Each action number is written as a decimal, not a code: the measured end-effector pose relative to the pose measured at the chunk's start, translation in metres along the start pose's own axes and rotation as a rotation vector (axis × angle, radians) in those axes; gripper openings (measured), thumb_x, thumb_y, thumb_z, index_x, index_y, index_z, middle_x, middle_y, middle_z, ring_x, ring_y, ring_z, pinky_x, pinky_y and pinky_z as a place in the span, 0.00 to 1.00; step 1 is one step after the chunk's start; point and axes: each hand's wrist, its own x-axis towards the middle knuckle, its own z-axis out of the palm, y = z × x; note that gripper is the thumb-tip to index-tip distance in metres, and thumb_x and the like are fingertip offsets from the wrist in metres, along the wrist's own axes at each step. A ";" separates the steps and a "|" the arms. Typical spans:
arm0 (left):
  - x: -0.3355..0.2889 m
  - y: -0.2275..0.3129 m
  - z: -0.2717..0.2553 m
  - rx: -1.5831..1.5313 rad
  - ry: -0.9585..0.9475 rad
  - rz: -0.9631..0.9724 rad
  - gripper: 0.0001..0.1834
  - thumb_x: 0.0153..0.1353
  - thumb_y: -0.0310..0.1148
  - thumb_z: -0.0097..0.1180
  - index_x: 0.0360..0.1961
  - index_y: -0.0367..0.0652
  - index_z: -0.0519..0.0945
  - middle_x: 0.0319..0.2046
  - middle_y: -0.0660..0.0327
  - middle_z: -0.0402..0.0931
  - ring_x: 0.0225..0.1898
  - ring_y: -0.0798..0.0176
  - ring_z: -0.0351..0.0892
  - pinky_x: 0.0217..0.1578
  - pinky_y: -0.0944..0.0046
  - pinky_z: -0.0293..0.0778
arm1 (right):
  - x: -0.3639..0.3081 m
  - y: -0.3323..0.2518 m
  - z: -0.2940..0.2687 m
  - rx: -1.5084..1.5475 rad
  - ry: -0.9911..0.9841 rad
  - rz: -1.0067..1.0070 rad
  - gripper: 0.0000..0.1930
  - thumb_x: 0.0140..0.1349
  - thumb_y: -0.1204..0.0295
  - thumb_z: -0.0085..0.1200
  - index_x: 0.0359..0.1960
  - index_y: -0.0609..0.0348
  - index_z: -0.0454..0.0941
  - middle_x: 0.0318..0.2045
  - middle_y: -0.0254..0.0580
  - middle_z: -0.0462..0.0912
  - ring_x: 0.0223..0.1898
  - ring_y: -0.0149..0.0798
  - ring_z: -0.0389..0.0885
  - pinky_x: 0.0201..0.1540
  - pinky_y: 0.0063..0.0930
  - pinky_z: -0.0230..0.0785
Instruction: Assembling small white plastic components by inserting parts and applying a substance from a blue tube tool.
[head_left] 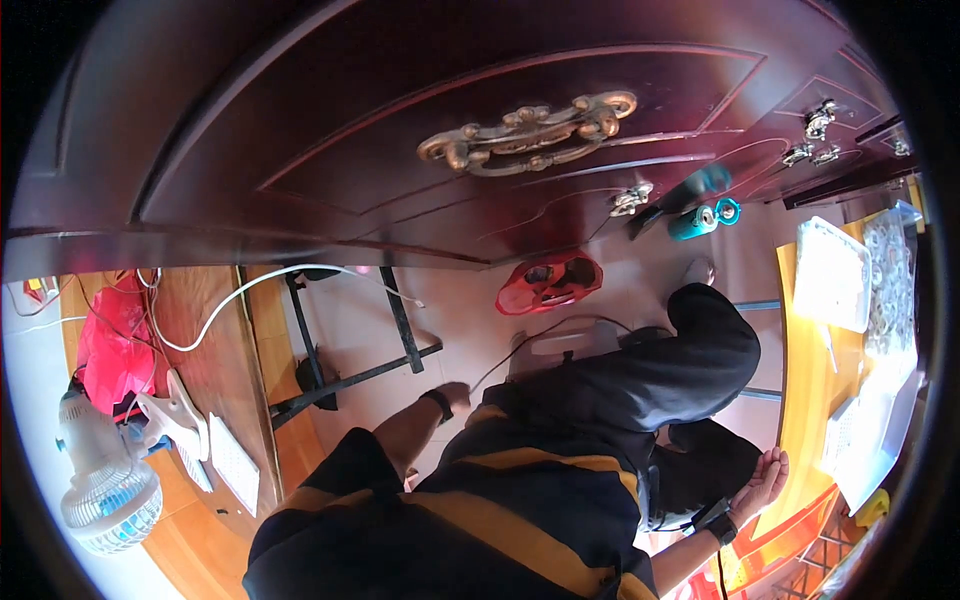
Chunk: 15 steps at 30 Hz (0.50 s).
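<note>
One open red bag (516,294) on the floor (455,320) holds dark, indistinct items (545,273).

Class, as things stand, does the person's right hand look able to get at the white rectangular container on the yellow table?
Probably yes: the right hand looks empty and is beside the yellow table, and nothing seems to block the way to the white rectangular container, though leaning may be needed.
</note>
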 end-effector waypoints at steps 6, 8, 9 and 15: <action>0.020 0.025 -0.092 -0.300 0.830 -0.138 0.49 0.46 0.42 0.68 0.67 0.40 0.57 0.52 0.40 0.74 0.53 0.40 0.75 0.53 0.49 0.74 | 0.005 0.002 0.000 -0.012 -0.010 -0.007 0.14 0.72 0.72 0.47 0.56 0.63 0.73 0.49 0.47 0.81 0.49 0.37 0.82 0.54 0.28 0.77; 0.027 0.048 -0.129 -0.223 0.889 -0.073 0.54 0.45 0.43 0.70 0.70 0.43 0.53 0.54 0.40 0.71 0.55 0.41 0.74 0.53 0.48 0.74 | 0.003 0.002 -0.007 -0.011 -0.020 -0.014 0.14 0.72 0.72 0.47 0.56 0.63 0.73 0.49 0.47 0.82 0.49 0.37 0.82 0.54 0.28 0.77; 0.030 0.060 -0.145 -0.184 0.887 -0.076 0.56 0.44 0.44 0.71 0.71 0.44 0.51 0.55 0.40 0.70 0.56 0.42 0.74 0.53 0.47 0.75 | 0.003 0.001 -0.010 -0.015 -0.026 -0.009 0.14 0.72 0.72 0.47 0.56 0.63 0.73 0.49 0.46 0.82 0.48 0.37 0.83 0.54 0.28 0.77; 0.067 0.101 -0.178 -0.209 0.666 -0.145 0.46 0.51 0.39 0.65 0.69 0.45 0.55 0.48 0.42 0.76 0.48 0.40 0.79 0.47 0.45 0.77 | -0.004 -0.006 0.006 -0.027 0.025 0.019 0.12 0.71 0.73 0.48 0.53 0.62 0.76 0.45 0.44 0.83 0.44 0.34 0.83 0.52 0.28 0.77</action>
